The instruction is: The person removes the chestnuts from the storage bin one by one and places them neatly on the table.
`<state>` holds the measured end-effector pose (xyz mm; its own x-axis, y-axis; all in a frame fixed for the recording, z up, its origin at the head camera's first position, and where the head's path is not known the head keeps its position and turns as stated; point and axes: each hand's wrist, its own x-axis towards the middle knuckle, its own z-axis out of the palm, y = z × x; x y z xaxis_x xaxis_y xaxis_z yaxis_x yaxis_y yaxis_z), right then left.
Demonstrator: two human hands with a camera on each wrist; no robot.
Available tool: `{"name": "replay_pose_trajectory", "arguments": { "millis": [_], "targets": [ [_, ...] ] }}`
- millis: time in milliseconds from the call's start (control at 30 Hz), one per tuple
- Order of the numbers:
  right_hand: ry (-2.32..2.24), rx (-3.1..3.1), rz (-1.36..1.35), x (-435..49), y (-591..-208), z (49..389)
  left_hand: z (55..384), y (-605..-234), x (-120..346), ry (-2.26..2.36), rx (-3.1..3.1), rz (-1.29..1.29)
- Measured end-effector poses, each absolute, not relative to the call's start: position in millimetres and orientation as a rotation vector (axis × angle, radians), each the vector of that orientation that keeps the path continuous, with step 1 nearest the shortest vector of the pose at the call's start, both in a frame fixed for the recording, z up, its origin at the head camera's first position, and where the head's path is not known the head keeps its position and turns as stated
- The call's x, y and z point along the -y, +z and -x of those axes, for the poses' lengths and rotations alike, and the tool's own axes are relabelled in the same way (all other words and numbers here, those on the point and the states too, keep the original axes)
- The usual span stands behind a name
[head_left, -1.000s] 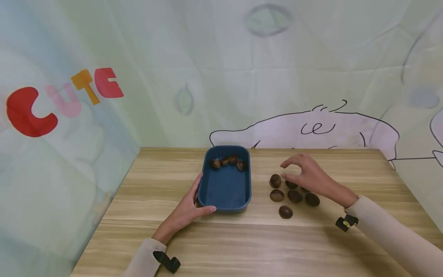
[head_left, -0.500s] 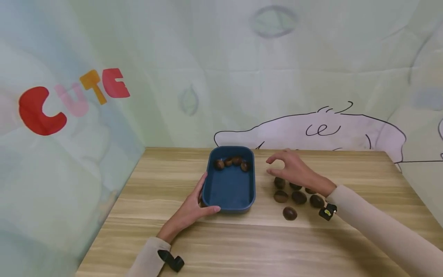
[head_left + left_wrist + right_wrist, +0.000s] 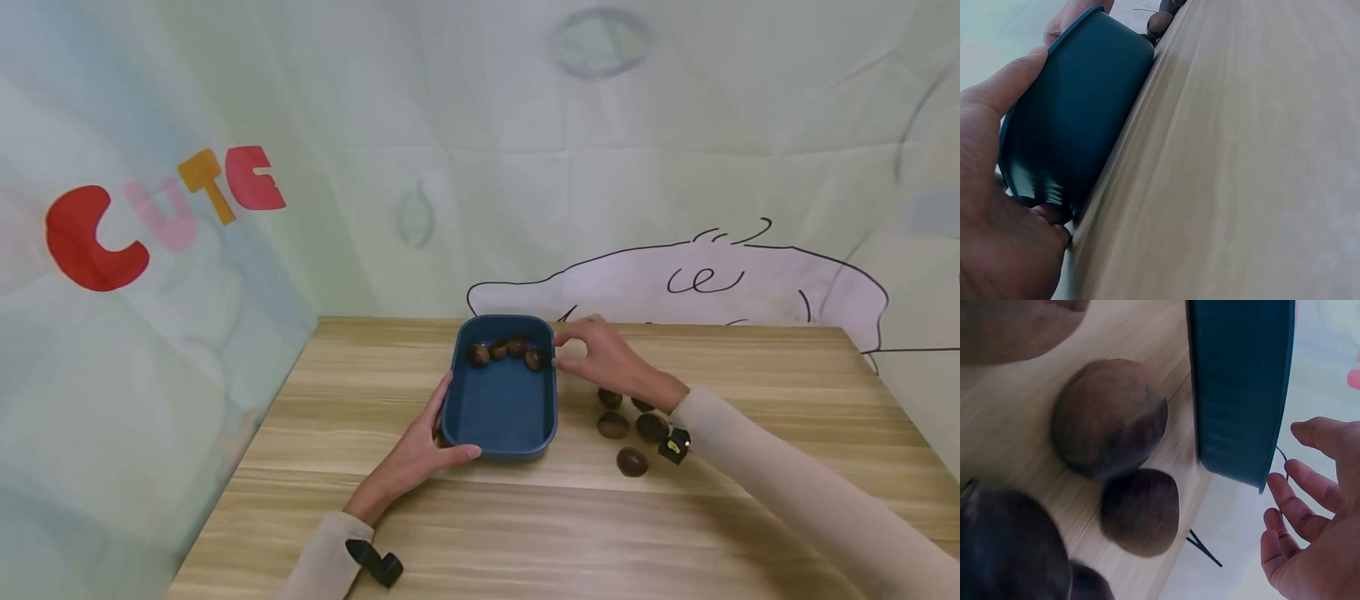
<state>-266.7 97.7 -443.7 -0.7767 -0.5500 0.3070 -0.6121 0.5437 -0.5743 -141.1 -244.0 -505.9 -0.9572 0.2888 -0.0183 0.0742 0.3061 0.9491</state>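
A dark blue rectangular box (image 3: 501, 417) stands on the table, with several brown chestnuts (image 3: 517, 346) lying near its far end. My left hand (image 3: 412, 458) holds the box at its near left corner, thumb on the front rim and fingers along the left side. Beside the right rim, near the far end, is my right hand (image 3: 600, 354). Its thumb and index finger are apart, and in the right wrist view this hand (image 3: 1329, 519) holds nothing. Several loose chestnuts (image 3: 632, 462) lie right of the box, some partly hidden by my right hand and wrist.
The wood-grain table (image 3: 525, 533) ends at a printed cloth backdrop (image 3: 375, 167) behind and on the left. A dark wrist camera (image 3: 375, 563) sits on my left sleeve, another (image 3: 674, 446) on my right.
My right hand has moved left, from over the loose chestnuts to the box's right rim. The left hand keeps its hold on the box. The head view has shifted slightly.
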Motion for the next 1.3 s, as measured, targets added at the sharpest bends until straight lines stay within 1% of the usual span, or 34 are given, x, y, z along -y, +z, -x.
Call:
{"name": "replay_pose_trajectory", "arguments": {
  "millis": [633, 1000, 1300],
  "targets": [
    [0.814, 2.662, -1.078, -48.8, -450.3, 278.9, 141.2, -506.2, 243.7, 1.702, -2.399, -0.327],
    [0.662, 2.686, -1.038, -34.8, -461.3, 291.4, 141.5, -504.8, 242.6, 1.700, -2.388, -0.348],
    [0.546, 2.714, -1.061, -24.4, -455.5, 292.8, 141.0, -504.8, 244.6, 1.745, -2.343, -0.362]
  ]
}}
